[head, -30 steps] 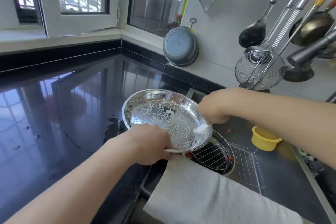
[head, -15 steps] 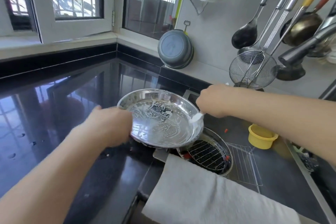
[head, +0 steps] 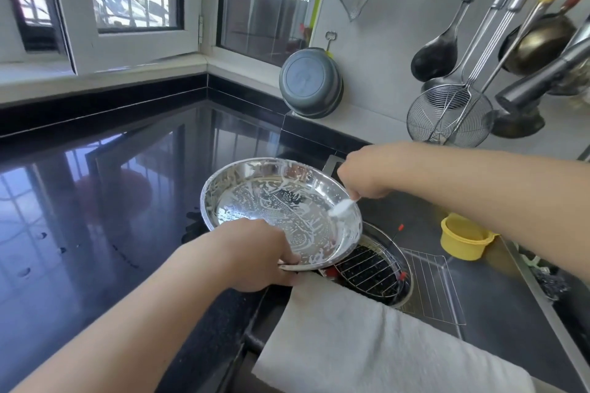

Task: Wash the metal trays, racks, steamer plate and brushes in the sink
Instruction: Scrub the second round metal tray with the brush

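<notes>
While our left hand point(head: 255, 260) is gripping the soapy tray point(head: 281, 217) by its rim, our right hand point(head: 362, 180) is pinching what looks like a foamy brush point(head: 341, 209), handle hidden.

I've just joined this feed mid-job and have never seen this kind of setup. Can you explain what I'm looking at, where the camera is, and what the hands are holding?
There is no machine, only a person's two bare hands. The single picture comes from a camera worn on the head, looking forward and down. The left hand grips the near rim of a round metal tray, soapy inside, held over the sink's left edge. The right hand holds a foamy white scrubber against the tray's right side. Below lie a round wire rack, a rectangular rack and a yellow cup. A white towel hangs over the sink's near edge.
</notes>
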The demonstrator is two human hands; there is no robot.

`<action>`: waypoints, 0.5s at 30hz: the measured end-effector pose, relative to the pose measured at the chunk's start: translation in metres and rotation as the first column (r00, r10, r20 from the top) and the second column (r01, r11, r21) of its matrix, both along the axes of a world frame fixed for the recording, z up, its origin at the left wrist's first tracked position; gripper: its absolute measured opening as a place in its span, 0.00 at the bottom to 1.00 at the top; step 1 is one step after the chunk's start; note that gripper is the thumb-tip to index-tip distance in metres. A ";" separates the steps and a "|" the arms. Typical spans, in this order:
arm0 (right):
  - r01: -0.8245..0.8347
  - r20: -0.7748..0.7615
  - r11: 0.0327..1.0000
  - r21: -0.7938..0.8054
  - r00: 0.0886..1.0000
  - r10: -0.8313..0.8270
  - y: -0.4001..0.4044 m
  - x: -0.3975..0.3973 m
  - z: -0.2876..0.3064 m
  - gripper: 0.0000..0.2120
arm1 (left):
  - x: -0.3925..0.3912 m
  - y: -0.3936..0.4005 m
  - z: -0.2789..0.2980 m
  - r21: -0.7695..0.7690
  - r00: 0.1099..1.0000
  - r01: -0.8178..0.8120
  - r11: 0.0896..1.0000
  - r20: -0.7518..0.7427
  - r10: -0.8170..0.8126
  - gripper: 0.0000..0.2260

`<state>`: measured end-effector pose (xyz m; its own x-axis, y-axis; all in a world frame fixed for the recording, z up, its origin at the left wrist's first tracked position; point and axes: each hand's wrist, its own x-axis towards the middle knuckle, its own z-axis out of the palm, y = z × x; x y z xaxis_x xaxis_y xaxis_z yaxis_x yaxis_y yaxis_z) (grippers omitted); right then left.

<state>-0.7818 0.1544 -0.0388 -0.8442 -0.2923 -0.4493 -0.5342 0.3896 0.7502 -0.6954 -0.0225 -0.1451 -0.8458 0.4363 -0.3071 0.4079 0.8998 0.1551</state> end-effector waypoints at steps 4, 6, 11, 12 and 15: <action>-0.131 -0.092 0.991 0.035 0.987 0.134 0.002 0.002 -0.016 0.13 | 0.000 0.001 0.000 -0.008 1.000 0.007 1.000 -0.028 -0.007 0.25; 0.005 0.098 0.999 0.039 0.995 -0.009 0.002 0.000 -0.006 0.15 | -0.002 0.002 -0.002 -0.021 0.999 0.002 1.000 -0.033 -0.002 0.26; 0.066 0.286 0.958 0.281 0.947 -0.149 -0.020 -0.011 0.004 0.21 | -0.002 0.007 -0.006 -0.029 0.998 0.017 0.999 -0.059 -0.018 0.25; -0.001 0.212 0.942 0.336 0.974 -0.074 -0.021 -0.021 -0.005 0.17 | -0.001 0.006 -0.007 -0.025 0.998 0.020 0.999 -0.057 -0.022 0.25; -0.026 -0.124 1.000 0.005 0.992 0.027 -0.017 -0.046 -0.017 0.11 | -0.001 0.002 -0.008 0.008 0.996 0.031 0.999 -0.079 -0.030 0.23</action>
